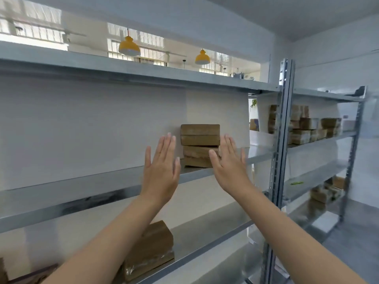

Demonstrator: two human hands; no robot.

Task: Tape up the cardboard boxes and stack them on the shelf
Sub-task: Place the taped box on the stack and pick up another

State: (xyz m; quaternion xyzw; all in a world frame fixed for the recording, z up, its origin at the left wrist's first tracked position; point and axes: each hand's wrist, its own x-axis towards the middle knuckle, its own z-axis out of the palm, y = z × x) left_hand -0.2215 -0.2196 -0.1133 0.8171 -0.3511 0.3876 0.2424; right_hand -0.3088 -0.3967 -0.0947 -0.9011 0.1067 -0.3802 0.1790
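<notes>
Head view, box stack [200, 133] between left hand [161, 173], right hand [229, 171], on shelf [98, 182]

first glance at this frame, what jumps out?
The left hand and right hand, both flat and holding nothing, are raised before a stack of cardboard boxes on the middle shelf. Two yellow lamps hang top centre, and more boxes sit on the rack at right.

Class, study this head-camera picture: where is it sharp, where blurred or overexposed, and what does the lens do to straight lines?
Head view: the stacked boxes, left hand and right hand are fairly sharp; head view: the boxes on the right rack are smeared; head view: the windows are blown out; head view: the upright post leans, suggesting wide-angle distortion.
</notes>
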